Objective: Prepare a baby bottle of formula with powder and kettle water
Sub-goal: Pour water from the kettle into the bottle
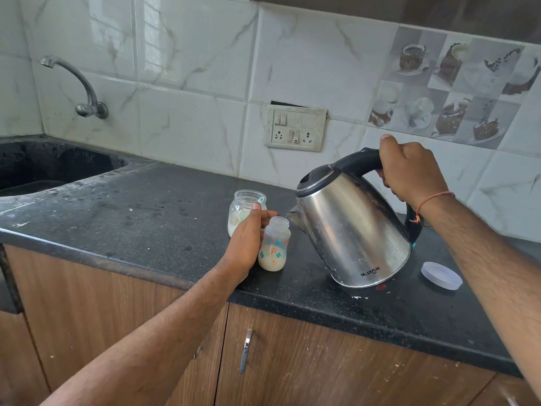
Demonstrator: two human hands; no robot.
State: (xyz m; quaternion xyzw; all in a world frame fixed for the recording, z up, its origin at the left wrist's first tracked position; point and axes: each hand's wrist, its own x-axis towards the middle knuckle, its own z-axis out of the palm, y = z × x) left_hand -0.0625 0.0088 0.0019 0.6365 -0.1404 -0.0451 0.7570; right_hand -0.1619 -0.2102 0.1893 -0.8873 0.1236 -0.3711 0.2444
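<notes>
A small baby bottle [273, 247] with flower prints stands uncapped on the black counter [146, 212], holding pale milky liquid. My left hand [248, 238] holds its left side, thumb and fingers curled toward the neck. My right hand [409, 171] grips the black handle of a steel kettle [351, 230], which is tilted left with its spout just beside the bottle's mouth. No stream of water is visible. Behind my left hand stands an open clear jar [244, 205] with white powder and a scoop inside.
A white round lid [441, 275] lies on the counter right of the kettle. A dark sink [52, 168] with a wall tap [85, 92] is at the left. A switch and socket plate [295, 127] sits on the tiled wall. Wooden cabinet doors [292, 361] are below.
</notes>
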